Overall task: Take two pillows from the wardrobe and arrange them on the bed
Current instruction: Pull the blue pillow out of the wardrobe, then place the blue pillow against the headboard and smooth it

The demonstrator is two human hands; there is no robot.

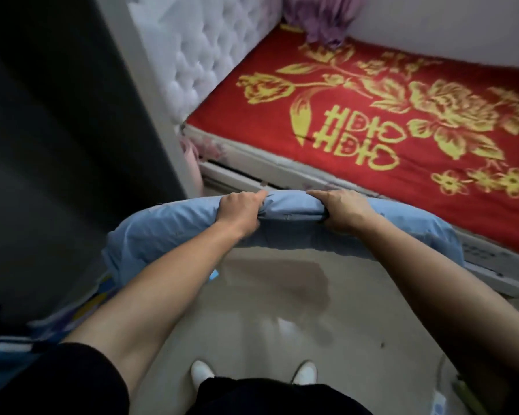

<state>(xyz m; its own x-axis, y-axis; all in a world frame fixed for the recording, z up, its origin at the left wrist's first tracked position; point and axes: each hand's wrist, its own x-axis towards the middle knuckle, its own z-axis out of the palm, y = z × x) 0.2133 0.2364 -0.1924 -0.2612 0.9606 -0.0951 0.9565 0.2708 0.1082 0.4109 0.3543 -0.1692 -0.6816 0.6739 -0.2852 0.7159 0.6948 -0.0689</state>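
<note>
Blue pillow carried in both hands beside the bed

The left hand (241,211) and right hand (340,210) each clench the top edge of the light blue pillow (168,232), which hangs above the pale floor (282,310), just short of the bed (372,121) with its red and gold cover and tufted white headboard (204,49).

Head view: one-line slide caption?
Both hands, left and right, grip a light blue pillow above the floor beside the red-covered bed.

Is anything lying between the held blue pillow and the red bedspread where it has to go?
Nothing visible. Both hands, left and right, grip the blue pillow above the floor; the red bedspread ahead is bare.
</note>
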